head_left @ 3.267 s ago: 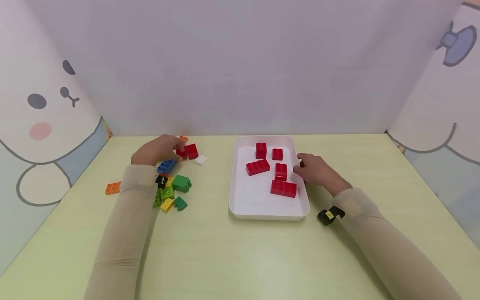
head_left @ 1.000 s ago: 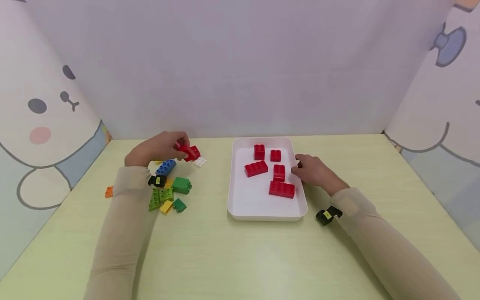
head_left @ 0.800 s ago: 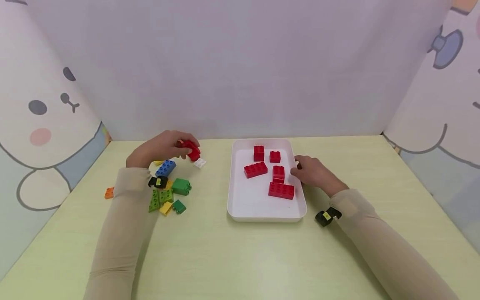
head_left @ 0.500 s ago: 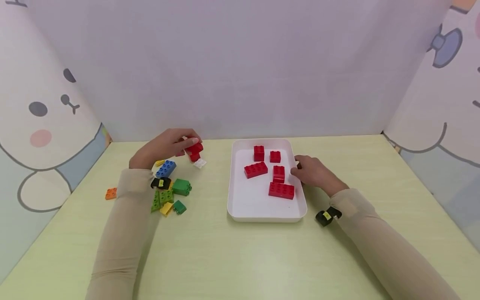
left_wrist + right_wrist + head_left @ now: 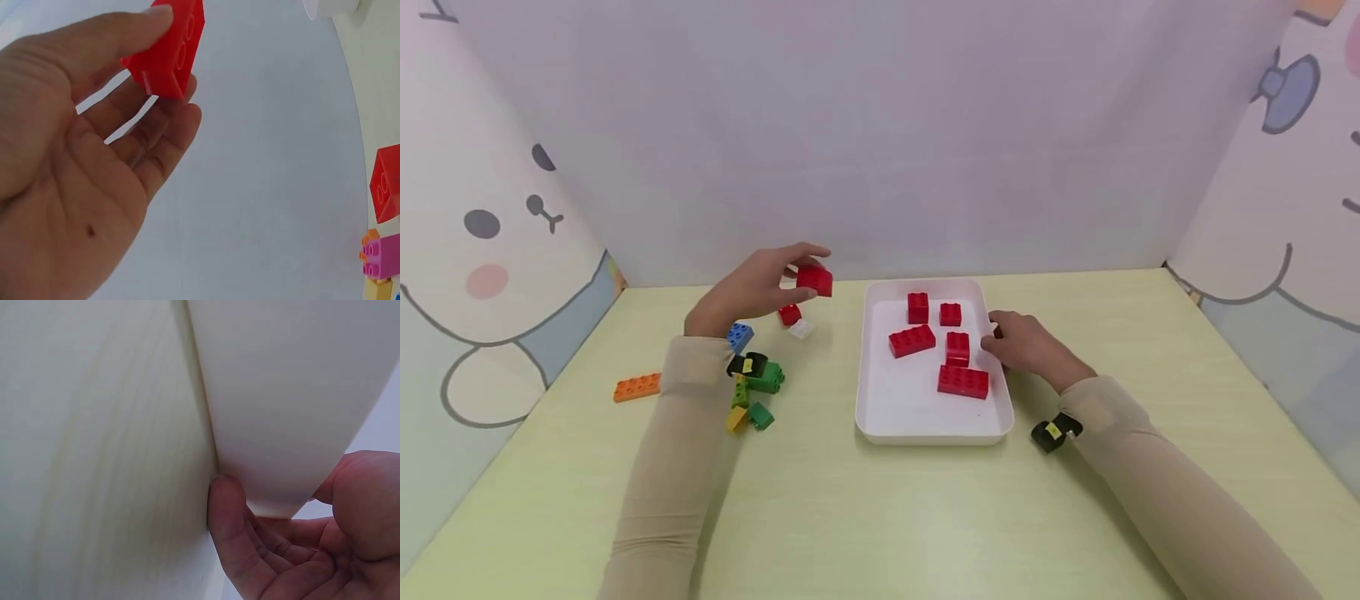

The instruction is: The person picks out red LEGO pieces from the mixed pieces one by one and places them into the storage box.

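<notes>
My left hand (image 5: 748, 290) pinches a red toy brick (image 5: 815, 282) between thumb and fingers, raised over the table left of the tray. In the left wrist view, the thumb presses one side of this brick (image 5: 169, 56) and the fingers lie behind it. Below it on the table sit another red brick (image 5: 789, 315) and a white brick (image 5: 801, 329). My right hand (image 5: 1036, 346) grips the right side of the white tray (image 5: 895, 417), thumb at the rim. In the right wrist view its fingertips lie low against the tray's outer wall (image 5: 275, 394).
Several red bricks, such as a long one (image 5: 962, 382), lie inside the tray. Left of it are a blue brick (image 5: 740, 337), green ones (image 5: 766, 379), a yellow one (image 5: 737, 418) and an orange one (image 5: 637, 387), partly behind my left sleeve. A pink brick (image 5: 382, 256) shows in the left wrist view.
My left hand has taken hold of a red brick from the pile, lifted it and carried it to the right. My right hand has stayed at the tray's right side.
</notes>
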`<action>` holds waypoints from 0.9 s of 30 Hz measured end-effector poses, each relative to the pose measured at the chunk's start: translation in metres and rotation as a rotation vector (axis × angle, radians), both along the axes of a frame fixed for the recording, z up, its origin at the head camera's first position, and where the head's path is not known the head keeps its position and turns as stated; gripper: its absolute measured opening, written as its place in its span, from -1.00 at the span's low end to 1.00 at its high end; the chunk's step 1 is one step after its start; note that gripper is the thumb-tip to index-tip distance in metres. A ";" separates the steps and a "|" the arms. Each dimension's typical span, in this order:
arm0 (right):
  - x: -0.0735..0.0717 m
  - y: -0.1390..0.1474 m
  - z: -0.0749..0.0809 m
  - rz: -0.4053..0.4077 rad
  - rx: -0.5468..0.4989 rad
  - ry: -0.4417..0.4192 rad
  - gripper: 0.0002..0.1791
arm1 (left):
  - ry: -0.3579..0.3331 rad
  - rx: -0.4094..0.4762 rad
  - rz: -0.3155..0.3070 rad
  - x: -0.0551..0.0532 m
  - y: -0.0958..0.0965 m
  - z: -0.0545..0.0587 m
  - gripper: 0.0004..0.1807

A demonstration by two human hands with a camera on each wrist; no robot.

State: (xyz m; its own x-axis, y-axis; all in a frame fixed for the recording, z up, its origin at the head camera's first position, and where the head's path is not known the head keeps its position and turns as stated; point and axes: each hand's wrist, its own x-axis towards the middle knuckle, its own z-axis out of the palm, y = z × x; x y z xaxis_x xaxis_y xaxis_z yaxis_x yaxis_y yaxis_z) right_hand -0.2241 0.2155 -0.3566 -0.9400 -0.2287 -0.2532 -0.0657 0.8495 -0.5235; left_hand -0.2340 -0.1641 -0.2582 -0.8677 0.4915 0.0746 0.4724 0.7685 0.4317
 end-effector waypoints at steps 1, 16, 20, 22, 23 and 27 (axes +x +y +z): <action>0.000 -0.001 0.001 0.002 0.000 0.001 -0.35 | 0.005 -0.007 0.004 0.001 0.000 0.000 -0.32; 0.001 0.002 0.006 0.002 0.014 0.015 -0.35 | 0.017 -0.020 -0.089 -0.003 0.034 0.002 -0.50; 0.000 0.000 0.005 -0.007 0.014 0.008 -0.35 | 0.019 -0.036 -0.157 -0.002 0.058 0.006 -0.50; 0.000 0.000 0.004 -0.007 0.016 0.008 -0.34 | 0.020 -0.044 -0.186 -0.001 0.067 0.009 -0.51; -0.001 -0.001 0.003 -0.008 0.016 0.006 -0.34 | 0.023 -0.046 -0.194 -0.001 0.070 0.010 -0.52; -0.001 -0.002 0.002 -0.001 0.015 0.004 -0.31 | 0.008 -0.049 -0.167 0.000 0.074 0.012 -0.55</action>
